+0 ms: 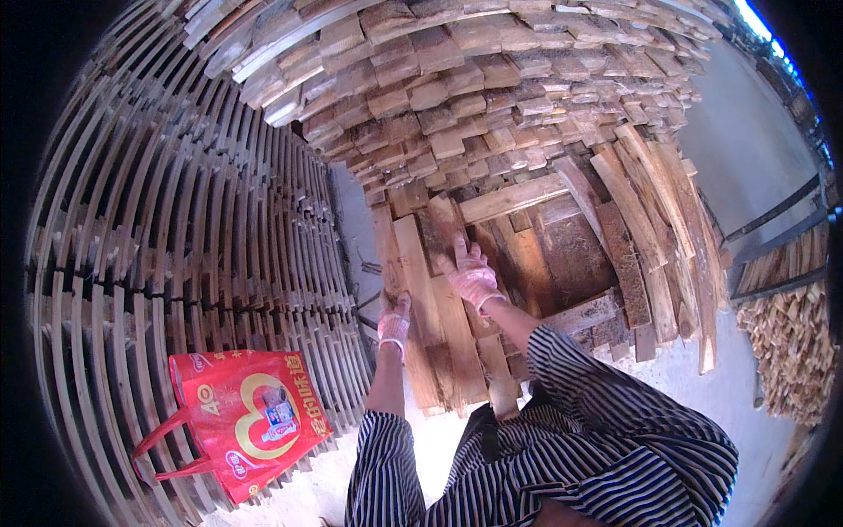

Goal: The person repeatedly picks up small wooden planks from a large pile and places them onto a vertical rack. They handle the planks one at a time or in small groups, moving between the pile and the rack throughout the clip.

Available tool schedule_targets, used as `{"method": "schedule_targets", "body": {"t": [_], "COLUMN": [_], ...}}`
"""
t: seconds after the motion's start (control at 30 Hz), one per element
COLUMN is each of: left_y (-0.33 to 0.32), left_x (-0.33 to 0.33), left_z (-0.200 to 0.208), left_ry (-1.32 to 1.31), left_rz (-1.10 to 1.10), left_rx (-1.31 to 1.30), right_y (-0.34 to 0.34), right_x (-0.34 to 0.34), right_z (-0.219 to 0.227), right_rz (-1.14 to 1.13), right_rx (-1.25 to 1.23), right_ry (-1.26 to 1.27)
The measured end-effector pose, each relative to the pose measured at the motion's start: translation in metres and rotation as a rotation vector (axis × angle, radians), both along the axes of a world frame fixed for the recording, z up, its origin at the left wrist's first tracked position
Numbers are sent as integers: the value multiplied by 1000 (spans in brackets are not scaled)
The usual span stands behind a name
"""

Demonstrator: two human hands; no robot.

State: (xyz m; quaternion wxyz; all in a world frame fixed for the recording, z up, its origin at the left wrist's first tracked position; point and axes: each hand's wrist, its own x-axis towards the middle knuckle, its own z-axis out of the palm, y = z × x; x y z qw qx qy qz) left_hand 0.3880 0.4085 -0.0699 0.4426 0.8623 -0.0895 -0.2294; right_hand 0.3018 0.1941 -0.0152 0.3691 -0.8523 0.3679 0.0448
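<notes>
Both of my hands wear thin pale gloves. My left hand (394,321) is at the outer left edge of a row of wooden boards (434,321), its fingers closed round the edge of the leftmost one. My right hand (472,274) lies on the inner side of the same row, fingers stretched out and apart over a board. To its right is a boxlike hollow (575,255) framed by wood, with more planks and brown dust inside. Some rough planks (645,228) lie along the hollow's right side.
A tall stack of cut boards (457,97) rises at the far side. Slatted wood piles (176,220) line the left, with a red carrier bag (255,417) against them. At the right stand a dark metal frame (781,211) and a heap of short wood pieces (790,351).
</notes>
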Motion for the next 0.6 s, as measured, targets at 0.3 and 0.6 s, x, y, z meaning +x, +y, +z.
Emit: {"method": "schedule_targets", "body": {"t": [0.3, 0.6], "left_y": [5, 3], "left_x": [30, 18], "left_z": [-54, -21], "left_ry": [285, 177], "left_rz": [160, 25], "left_rx": [5, -80], "right_y": [-156, -217], "right_x": [-143, -204], "right_z": [-25, -9], "right_rz": [-157, 22], "right_rx": [-1010, -1349], "right_ry": [234, 104]}}
